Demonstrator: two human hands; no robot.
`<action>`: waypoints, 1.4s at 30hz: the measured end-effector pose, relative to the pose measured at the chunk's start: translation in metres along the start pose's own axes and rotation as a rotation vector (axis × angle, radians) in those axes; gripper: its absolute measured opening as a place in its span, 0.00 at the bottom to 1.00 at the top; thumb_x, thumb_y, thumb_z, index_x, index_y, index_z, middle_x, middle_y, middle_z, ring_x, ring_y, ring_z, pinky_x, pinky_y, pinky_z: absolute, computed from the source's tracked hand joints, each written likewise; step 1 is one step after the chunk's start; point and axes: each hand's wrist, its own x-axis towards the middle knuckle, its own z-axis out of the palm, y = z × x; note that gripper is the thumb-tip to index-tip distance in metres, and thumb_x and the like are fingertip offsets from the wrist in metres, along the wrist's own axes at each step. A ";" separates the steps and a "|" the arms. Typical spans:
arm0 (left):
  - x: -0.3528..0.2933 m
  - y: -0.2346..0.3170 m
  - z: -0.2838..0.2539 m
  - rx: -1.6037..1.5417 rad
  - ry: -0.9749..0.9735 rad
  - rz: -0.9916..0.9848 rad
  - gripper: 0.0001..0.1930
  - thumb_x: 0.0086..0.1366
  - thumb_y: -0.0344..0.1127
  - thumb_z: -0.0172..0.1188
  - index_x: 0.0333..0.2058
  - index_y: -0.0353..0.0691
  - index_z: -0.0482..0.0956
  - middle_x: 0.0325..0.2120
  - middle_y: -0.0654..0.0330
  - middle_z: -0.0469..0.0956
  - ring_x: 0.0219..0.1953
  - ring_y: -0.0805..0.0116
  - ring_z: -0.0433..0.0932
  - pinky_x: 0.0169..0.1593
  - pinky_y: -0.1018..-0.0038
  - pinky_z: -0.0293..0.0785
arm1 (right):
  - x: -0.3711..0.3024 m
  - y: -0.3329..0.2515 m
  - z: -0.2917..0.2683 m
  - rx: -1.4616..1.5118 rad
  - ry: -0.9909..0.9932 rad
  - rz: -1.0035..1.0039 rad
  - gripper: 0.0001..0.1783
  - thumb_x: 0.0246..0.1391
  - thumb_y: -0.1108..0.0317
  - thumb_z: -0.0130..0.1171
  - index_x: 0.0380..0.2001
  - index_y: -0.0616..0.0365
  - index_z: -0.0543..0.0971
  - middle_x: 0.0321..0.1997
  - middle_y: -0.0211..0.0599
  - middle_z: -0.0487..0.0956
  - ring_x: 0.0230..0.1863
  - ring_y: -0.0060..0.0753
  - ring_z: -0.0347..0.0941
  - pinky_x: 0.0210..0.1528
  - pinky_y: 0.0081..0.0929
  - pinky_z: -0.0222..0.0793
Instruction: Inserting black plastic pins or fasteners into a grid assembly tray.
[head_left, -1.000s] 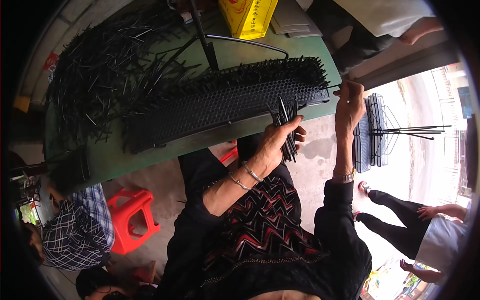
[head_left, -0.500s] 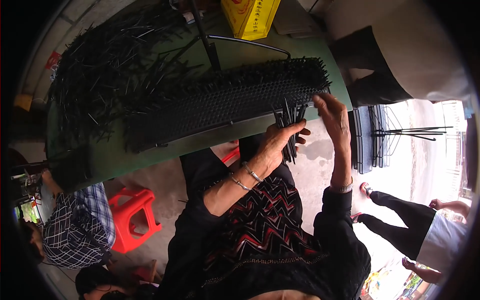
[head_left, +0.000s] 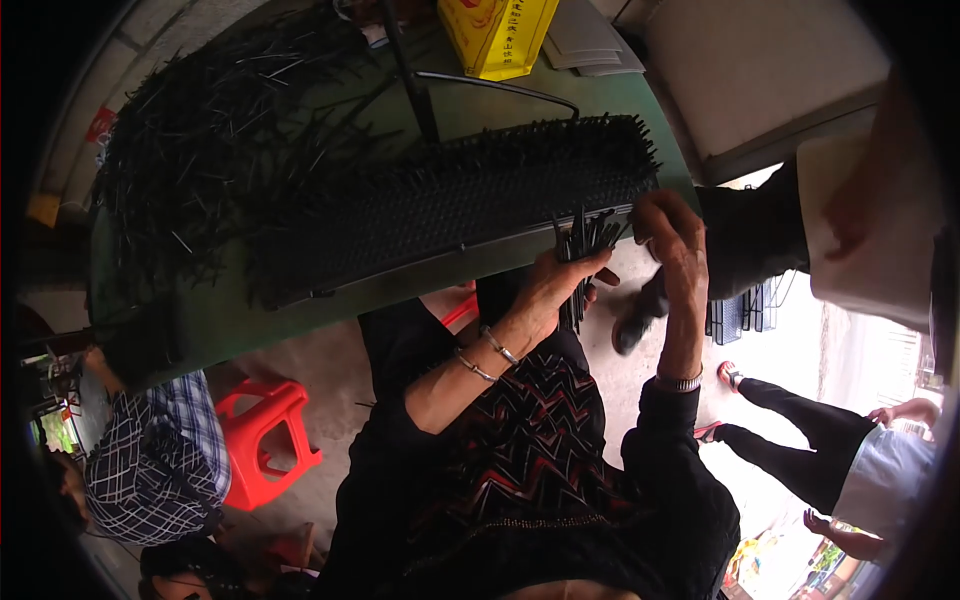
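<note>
My left hand [head_left: 557,282] is wrapped round an upright bundle of thin black sticks [head_left: 583,238], in front of the near edge of a long black perforated panel [head_left: 400,222]. Short black pieces stand packed in the panel's far rows, while the nearer rows show open holes. My right hand [head_left: 676,228] is just right of the bundle, by the panel's right end. Its fingers are bent together, and what they pinch, if anything, does not show.
The green table [head_left: 230,325] carries a large loose heap of black sticks [head_left: 220,120], a black metal frame [head_left: 412,95], a yellow bag [head_left: 497,40] and grey sheets [head_left: 600,45]. A red stool [head_left: 265,440] stands left. People [head_left: 150,450] are on both sides; wire racks [head_left: 745,310] stand right.
My right hand has shifted slightly right and down, its fingers curling more. A person in dark trousers has stepped in at the right, covering part of the racks. My left hand keeps the bundle.
</note>
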 end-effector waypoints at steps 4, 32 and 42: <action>0.009 -0.002 -0.007 -0.003 0.036 0.005 0.12 0.62 0.42 0.62 0.40 0.43 0.79 0.30 0.62 0.80 0.23 0.77 0.73 0.25 0.79 0.69 | 0.017 0.022 -0.008 -0.143 0.419 -0.213 0.07 0.60 0.71 0.53 0.35 0.64 0.76 0.25 0.34 0.78 0.25 0.21 0.74 0.31 0.20 0.69; 0.008 -0.003 0.007 -0.158 0.070 -0.081 0.10 0.60 0.39 0.64 0.36 0.40 0.79 0.27 0.58 0.81 0.25 0.74 0.76 0.24 0.79 0.72 | 0.050 0.061 -0.024 -0.825 0.342 -0.279 0.11 0.56 0.61 0.60 0.36 0.56 0.79 0.32 0.39 0.79 0.31 0.41 0.77 0.33 0.32 0.71; 0.011 -0.005 0.008 -0.116 0.080 -0.087 0.11 0.61 0.41 0.63 0.39 0.42 0.80 0.32 0.59 0.83 0.32 0.69 0.81 0.29 0.75 0.73 | -0.006 0.029 -0.008 0.006 -0.136 -0.049 0.10 0.59 0.69 0.56 0.37 0.67 0.77 0.30 0.34 0.79 0.29 0.21 0.74 0.35 0.21 0.70</action>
